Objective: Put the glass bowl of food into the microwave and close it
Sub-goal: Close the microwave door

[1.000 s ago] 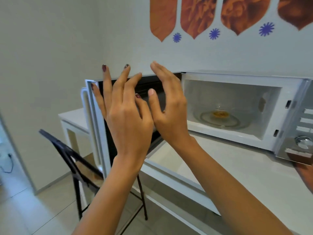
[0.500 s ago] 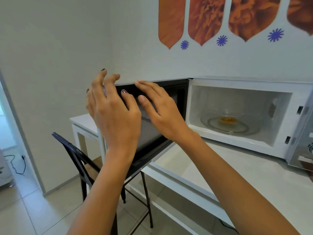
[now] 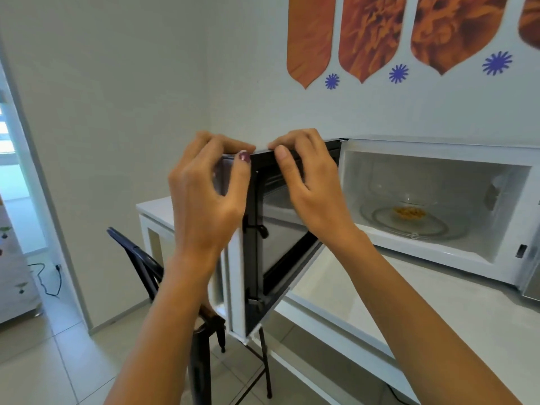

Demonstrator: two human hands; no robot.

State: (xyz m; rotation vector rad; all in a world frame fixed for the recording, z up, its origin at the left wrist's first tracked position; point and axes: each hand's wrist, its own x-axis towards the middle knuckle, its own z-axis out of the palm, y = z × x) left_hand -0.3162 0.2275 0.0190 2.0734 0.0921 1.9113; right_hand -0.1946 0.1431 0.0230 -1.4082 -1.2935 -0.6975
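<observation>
Fingers (image 3: 222, 143) of the left hand (image 3: 204, 200) hooked over the top edge of the microwave door (image 3: 280, 244) at its free outer corner, thumb pressed on the near face, so that hand is clamped on the door. Right hand (image 3: 312, 191) on the same top edge, just toward the microwave (image 3: 438, 258) from the left hand; its fingers curl over the edge, thumb on the inner black frame, also gripping. Both thumbs nearly touch at the corner. Door is open, swung out from its hinge on the microwave's left side, inner face and latch hooks toward the camera. Glass bowl of food (image 3: 409, 206) is inside the microwave cavity, upright on the glass turntable (image 3: 409, 226), about centred; yellow-orange food in the bottom of the bowl. Microwave stands on the white desk (image 3: 409, 302) against the wall; control panel at the microwave's right edge is mostly cut off by the frame. Black folding chair (image 3: 140, 258) stands on the tiled floor below the door, beside the desk's end. Orange petal-shaped wall decals (image 3: 371, 33) and blue star shapes are above the microwave. Doorway visible far from the microwave, past the chair.
</observation>
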